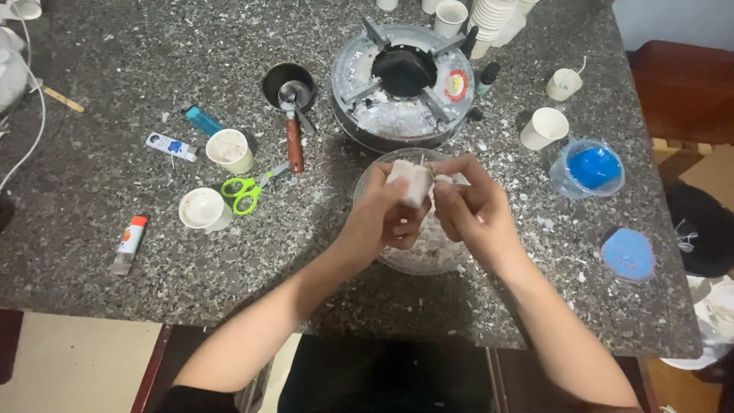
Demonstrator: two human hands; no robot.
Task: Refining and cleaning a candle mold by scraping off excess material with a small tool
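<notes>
**Head view: both hands working a white wax block over the bowl**

Head camera is looking down at a speckled grey stone table (pixel 92 176) while we are holding a white wax block (pixel 410 182) between our two hands, just above a clear bowl (pixel 365 183) of pale crumbled pieces. Our left hand (pixel 378 218) is closing its grip around the block from below and the side; our right hand (pixel 468 208) is pinching the block's right edge with fingertips, so both grips are clamping the same block.

Behind the bowl, a round metal stove (pixel 401 84) with a black centre is sitting near the table's far edge. To its left we are seeing a small dark pot (pixel 288 84) with a wooden-handled ladle (pixel 294 138) resting in it. Green-handled scissors (pixel 246 191) are lying between two used paper cups (pixel 229 150) (pixel 203 208). A blue lighter (pixel 202 120) and a small white tube (pixel 170 145) are lying nearby. On the right, a blue tub (pixel 589 168) and its blue lid (pixel 628 254) are resting apart, with white cups (pixel 544 127) beside them.
</notes>
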